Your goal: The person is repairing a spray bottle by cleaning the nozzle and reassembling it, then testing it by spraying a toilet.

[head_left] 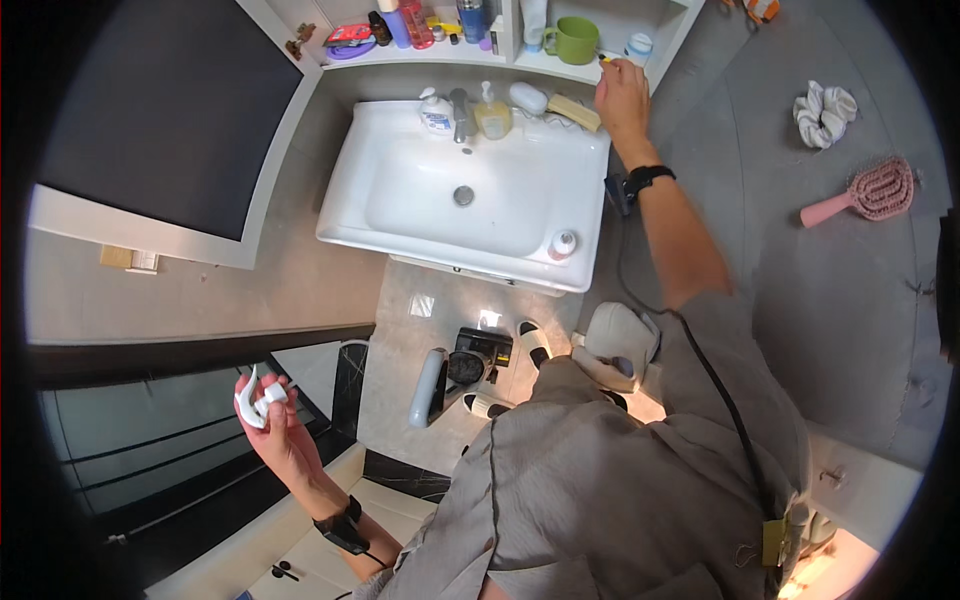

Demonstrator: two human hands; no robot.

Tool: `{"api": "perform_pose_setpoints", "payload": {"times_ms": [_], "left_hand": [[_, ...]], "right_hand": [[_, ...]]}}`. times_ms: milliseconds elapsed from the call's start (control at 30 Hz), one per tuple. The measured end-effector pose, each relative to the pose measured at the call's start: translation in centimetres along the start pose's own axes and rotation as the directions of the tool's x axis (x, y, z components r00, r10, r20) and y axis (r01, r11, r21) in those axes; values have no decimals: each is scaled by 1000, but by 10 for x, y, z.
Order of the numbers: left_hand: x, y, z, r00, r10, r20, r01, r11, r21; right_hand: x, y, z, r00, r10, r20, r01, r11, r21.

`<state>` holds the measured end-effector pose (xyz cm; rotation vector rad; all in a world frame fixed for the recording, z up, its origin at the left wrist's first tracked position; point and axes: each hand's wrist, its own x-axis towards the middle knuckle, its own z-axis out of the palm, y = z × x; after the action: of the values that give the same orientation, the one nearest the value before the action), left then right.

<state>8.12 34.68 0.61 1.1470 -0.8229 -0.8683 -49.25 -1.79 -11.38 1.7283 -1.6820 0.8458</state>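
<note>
At the lower left, my left hand (275, 425) is raised away from the sink, its fingers closed around a white curved plastic piece (256, 402), shaped like a spray trigger head. My right hand (624, 95) reaches up to the open cabinet's shelf, fingers drawn together. A small dark and yellow tip (604, 59) shows at its fingertips; the rest is hidden. Just left of those fingers stands a green mug (572, 41), and a small white jar (638, 46) is on their right. Beneath the shelf is the white sink (350, 190).
Two pump bottles, one white (436, 112) and one yellowish (493, 115), flank the faucet (461, 112). A small bottle (563, 244) stands on the sink's front right corner. The mirrored cabinet door (150, 120) hangs open at left. A pink hairbrush (880, 190) and scrunchie (825, 113) hang at right.
</note>
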Motion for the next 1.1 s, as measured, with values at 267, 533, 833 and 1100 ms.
{"api": "perform_pose_setpoints", "payload": {"times_ms": [267, 533, 833, 1100], "left_hand": [[48, -23, 50, 989, -53, 136, 54, 998, -8], [77, -65, 119, 947, -176, 270, 166, 984, 58], [84, -50, 166, 920, -23, 391, 52, 997, -64], [74, 7, 152, 919, 129, 373, -74, 985, -156]], "right_hand": [[-253, -68, -25, 730, 526, 437, -683, 541, 491], [-321, -94, -20, 573, 363, 735, -770, 544, 332], [-204, -161, -90, 751, 123, 649, -582, 588, 562], [-128, -227, -165, 837, -103, 537, -398, 557, 728]]}}
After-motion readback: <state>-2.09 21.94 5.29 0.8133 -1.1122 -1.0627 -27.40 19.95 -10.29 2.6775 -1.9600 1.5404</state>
